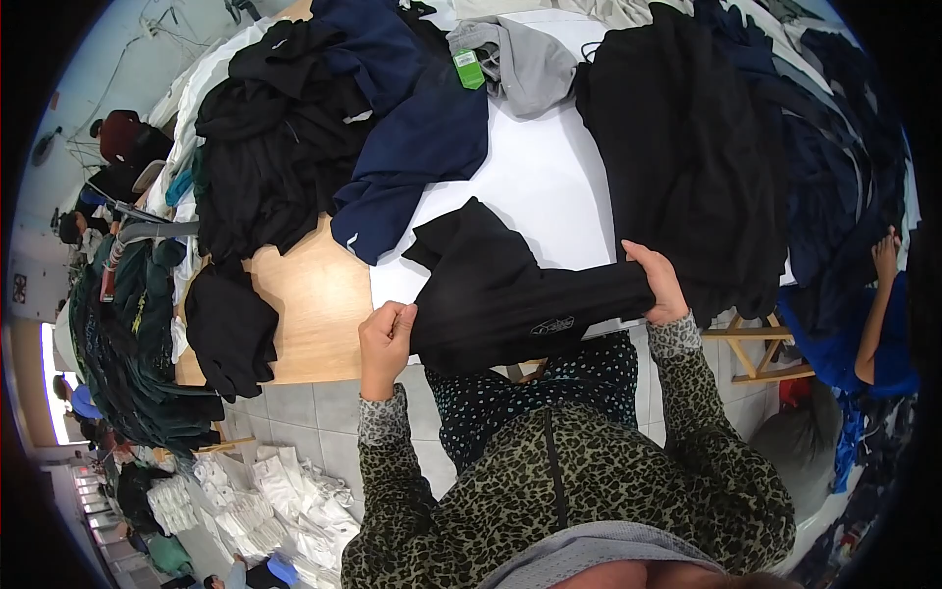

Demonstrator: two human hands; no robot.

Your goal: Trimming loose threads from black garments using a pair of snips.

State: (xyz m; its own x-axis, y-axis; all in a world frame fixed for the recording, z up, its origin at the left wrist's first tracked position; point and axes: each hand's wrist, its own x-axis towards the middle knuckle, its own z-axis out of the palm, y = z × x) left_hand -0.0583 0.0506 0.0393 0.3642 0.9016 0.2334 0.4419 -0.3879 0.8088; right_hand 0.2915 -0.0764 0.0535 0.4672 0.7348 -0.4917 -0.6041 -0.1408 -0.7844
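Observation:
A black garment is stretched between my two hands at the table's near edge, with a small pale outline print on its front. My left hand pinches its left side, thumb on top. At the other end my right hand grips the narrower part, its thumb above and its fingers partly hidden behind the cloth. The far portion of the garment lies bunched on the white sheet covering part of the table. Its exact kind I cannot tell.
Navy trousers or similar cloth and a black pile lie at the left. A grey garment with a green tag is at the back. Black clothing heaps up on the right, near a co-worker's arm. White bundles lie lower left.

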